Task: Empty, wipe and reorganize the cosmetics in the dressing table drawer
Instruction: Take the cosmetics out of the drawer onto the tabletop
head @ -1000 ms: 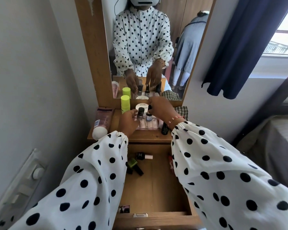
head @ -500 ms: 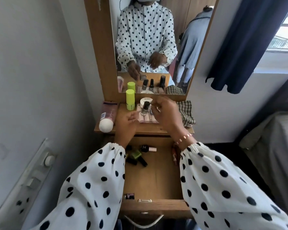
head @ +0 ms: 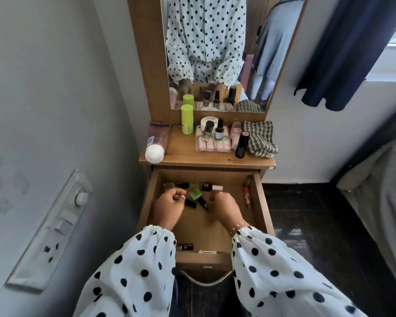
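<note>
Wooden drawer (head: 262, 202) stands pulled open under your hands. Your left hand (head: 169, 208) hovers inside it, fingers curled, whether holding anything I cannot tell. Just right, a green nail polish bottle (head: 196, 194) lies among dark ones. Your right hand (head: 224, 208) reaches down beside them, its fingers hidden.

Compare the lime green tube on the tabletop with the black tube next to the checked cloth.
The lime green tube is bright green all over; the black tube is dark with a pale pink top. The green tube stands near the mirror, left of the clear tray; the black one stands right of it, nearer the front edge. Both stand upright.
</note>
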`<action>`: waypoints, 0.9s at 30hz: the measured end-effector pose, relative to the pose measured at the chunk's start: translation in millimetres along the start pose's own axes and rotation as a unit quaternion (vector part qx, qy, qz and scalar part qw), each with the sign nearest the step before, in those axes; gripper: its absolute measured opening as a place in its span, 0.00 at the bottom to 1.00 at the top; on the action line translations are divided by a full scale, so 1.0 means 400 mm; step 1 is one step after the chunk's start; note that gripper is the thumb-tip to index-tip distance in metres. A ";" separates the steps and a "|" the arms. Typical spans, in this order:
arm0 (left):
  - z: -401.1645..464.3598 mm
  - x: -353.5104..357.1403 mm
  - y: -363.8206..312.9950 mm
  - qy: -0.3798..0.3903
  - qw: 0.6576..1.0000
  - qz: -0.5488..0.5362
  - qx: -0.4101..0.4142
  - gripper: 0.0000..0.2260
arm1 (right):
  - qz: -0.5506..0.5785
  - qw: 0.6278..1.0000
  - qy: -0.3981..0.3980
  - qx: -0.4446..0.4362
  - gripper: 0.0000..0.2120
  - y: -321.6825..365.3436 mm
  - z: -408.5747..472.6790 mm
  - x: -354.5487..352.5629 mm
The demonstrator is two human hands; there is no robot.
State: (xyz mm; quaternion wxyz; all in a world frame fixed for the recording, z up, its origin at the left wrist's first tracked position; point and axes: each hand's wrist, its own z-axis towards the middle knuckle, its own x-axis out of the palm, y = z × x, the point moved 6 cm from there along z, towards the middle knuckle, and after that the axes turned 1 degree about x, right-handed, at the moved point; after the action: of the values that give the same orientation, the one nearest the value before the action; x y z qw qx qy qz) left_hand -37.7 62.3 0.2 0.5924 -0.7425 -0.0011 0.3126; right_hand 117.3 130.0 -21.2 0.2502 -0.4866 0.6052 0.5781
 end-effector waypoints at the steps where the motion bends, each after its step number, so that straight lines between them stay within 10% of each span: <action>1: 0.001 0.003 0.001 0.005 1.000 0.012 0.002 0.08 | -0.020 1.000 0.006 0.001 0.10 -0.003 0.004 0.006; 19: -0.029 0.051 -0.052 0.113 0.967 0.176 0.149 0.22 | 0.085 0.980 -0.130 -0.122 0.07 0.052 -0.059 -0.080; 27: -0.035 -0.024 -0.045 -0.017 0.979 0.155 0.130 0.16 | 0.294 0.944 -0.042 -0.147 0.06 0.143 -0.057 -0.063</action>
State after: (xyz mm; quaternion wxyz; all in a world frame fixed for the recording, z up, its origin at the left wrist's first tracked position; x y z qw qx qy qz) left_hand -32.1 52.0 22.0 0.6279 -0.6451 0.1447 0.4106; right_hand 83.2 108.0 31.6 0.0204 -0.2935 0.6185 0.7286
